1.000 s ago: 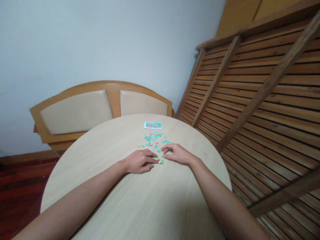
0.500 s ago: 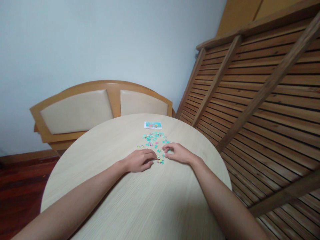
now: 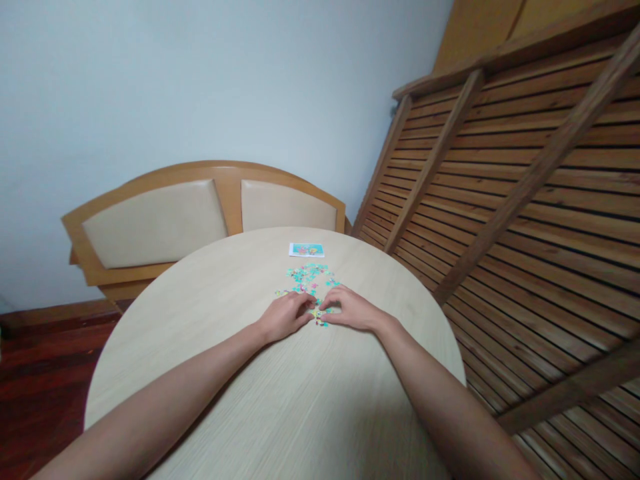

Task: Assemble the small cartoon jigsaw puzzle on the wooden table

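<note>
While the left hand (image 3: 287, 316) and right hand (image 3: 356, 310) curved inward at a small cluster of jigsaw pieces (image 3: 320, 319), their thumbs and forefingers stood parted; whether they gripped any, I could not tell. Beyond lay scattered, mostly teal pieces (image 3: 307, 273), then a picture card (image 3: 307, 250), on the round table (image 3: 300, 400).

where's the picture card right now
In the head view, the picture card lies near the far edge of the round table, around mid-frame left to right, just beyond the scattered puzzle pieces.
</note>
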A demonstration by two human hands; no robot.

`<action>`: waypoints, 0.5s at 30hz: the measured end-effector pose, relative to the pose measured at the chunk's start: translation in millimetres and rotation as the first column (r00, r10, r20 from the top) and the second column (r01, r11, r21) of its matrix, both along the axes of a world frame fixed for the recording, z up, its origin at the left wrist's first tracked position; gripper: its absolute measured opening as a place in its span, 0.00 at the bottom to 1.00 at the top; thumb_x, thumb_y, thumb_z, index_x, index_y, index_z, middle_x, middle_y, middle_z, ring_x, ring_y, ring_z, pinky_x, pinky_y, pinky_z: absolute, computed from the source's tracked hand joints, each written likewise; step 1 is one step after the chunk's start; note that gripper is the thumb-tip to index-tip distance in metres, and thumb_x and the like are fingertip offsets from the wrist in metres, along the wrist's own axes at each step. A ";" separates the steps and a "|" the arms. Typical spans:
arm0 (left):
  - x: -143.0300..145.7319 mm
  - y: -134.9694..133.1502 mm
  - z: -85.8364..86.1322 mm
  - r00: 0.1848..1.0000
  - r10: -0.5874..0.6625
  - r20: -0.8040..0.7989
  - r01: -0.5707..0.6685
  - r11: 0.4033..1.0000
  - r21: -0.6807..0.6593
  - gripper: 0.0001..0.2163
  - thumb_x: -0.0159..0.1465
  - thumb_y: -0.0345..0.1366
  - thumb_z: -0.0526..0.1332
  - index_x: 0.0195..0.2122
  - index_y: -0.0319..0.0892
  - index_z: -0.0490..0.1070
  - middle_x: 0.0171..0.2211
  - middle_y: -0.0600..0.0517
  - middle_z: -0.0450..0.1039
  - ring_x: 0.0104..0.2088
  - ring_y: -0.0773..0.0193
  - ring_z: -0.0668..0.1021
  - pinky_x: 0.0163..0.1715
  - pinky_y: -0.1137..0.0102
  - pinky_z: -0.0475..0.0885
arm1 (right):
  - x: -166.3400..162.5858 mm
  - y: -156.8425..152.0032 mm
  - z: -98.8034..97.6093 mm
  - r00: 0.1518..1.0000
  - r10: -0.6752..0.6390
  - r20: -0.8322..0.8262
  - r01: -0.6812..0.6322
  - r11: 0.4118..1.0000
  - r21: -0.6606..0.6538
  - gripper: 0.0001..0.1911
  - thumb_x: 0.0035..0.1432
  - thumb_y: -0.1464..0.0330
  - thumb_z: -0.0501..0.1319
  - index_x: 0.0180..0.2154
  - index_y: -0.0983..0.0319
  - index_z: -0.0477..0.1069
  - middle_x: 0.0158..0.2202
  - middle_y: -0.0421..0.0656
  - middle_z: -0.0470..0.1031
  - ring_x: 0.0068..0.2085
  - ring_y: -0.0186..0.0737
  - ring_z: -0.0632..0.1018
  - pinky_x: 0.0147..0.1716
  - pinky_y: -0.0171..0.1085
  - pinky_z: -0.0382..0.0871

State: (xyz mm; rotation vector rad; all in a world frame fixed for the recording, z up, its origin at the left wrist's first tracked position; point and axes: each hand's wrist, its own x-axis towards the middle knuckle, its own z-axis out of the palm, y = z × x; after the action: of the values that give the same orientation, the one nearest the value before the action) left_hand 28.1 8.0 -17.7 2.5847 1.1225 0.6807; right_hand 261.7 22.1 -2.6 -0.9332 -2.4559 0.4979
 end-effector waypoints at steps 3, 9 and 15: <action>3.1 0.8 -3.4 0.999 0.009 0.051 -0.008 1.000 -0.022 0.12 0.65 0.33 0.62 0.50 0.43 0.70 0.43 0.48 0.77 0.44 0.56 0.77 0.45 0.64 0.71 | -1.8 -1.1 0.4 1.000 0.014 0.012 -0.014 1.000 0.003 0.13 0.57 0.58 0.68 0.38 0.59 0.79 0.39 0.43 0.80 0.44 0.43 0.76 0.48 0.40 0.64; 4.6 5.3 -11.6 0.988 -0.015 0.155 0.024 0.998 -0.054 0.10 0.64 0.32 0.62 0.47 0.41 0.71 0.41 0.49 0.77 0.42 0.57 0.77 0.44 0.65 0.70 | -2.4 -1.1 0.2 1.000 0.021 -0.001 -0.021 1.000 0.000 0.12 0.56 0.57 0.68 0.37 0.59 0.80 0.37 0.43 0.80 0.42 0.42 0.76 0.48 0.40 0.64; 4.9 4.8 -12.8 0.950 0.000 0.312 0.062 0.980 -0.187 0.12 0.60 0.30 0.64 0.45 0.40 0.71 0.39 0.49 0.77 0.40 0.60 0.77 0.41 0.67 0.71 | -1.3 -0.9 -0.7 1.000 0.031 0.003 -0.031 0.999 0.011 0.11 0.57 0.58 0.68 0.38 0.58 0.80 0.38 0.43 0.80 0.42 0.42 0.76 0.48 0.40 0.64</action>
State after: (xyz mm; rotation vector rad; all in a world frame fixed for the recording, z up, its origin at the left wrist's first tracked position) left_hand 33.0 12.9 -30.5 2.2300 0.9904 0.8860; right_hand 260.4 21.2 -3.3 -0.8928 -2.4769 0.4936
